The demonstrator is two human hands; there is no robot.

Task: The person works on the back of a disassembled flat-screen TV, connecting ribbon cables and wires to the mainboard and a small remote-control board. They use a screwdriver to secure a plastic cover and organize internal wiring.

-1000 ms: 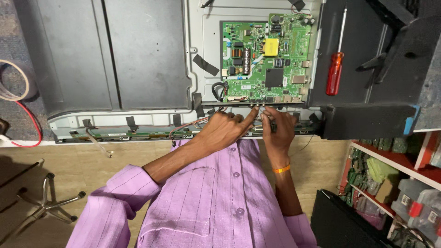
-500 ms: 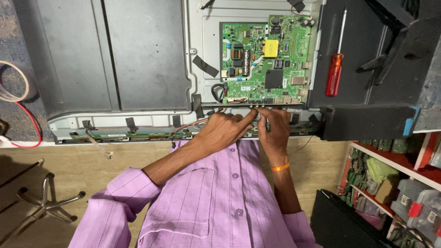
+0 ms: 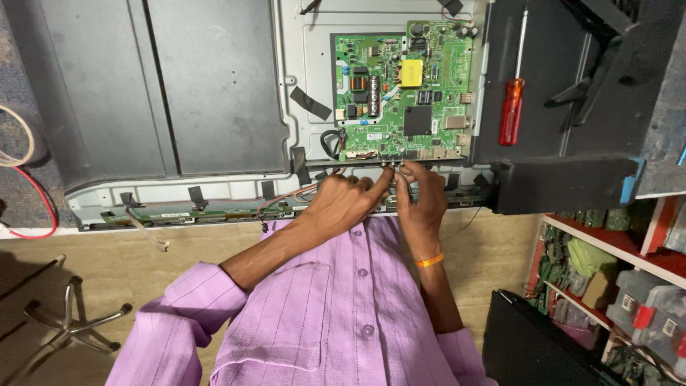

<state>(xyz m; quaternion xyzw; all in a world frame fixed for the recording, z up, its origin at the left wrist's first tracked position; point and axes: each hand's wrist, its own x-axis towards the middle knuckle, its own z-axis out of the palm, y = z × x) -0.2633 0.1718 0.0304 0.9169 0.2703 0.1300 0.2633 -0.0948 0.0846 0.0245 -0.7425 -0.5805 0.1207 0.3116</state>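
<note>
I see an opened flat-panel television point(image 3: 214, 93) lying face down on the bench point(image 3: 21, 193), its long axis running left to right across the view. The green main circuit board point(image 3: 404, 89) is mounted right of centre on the bare metal chassis, with its connector edge pointing toward me.

Both hands work at that lower edge of the board. The left hand point(image 3: 346, 204) rests knuckles up, its fingers point(image 3: 379, 184) stretched toward the connector row. The right hand point(image 3: 421, 200) sits just beside it, fingertips pinched at the same spot. The hands are close together and nearly touching. I cannot tell whether either one is clamped on a part, because the contact point is too small to resolve. An orange band point(image 3: 429, 261) circles the right wrist.

A narrow driver strip point(image 3: 207, 211) runs along the lower edge of the panel, parallel to the long axis. A red-handled screwdriver point(image 3: 512, 107) lies on the dark rear cover point(image 3: 557, 86) to the right, tip pointing away from me.

Compared with the frame one second ago, the left index finger has moved from a raised, extended position to a lower one at the board edge. The right hand has shifted slightly. The screwdriver and panel are unchanged.
</note>
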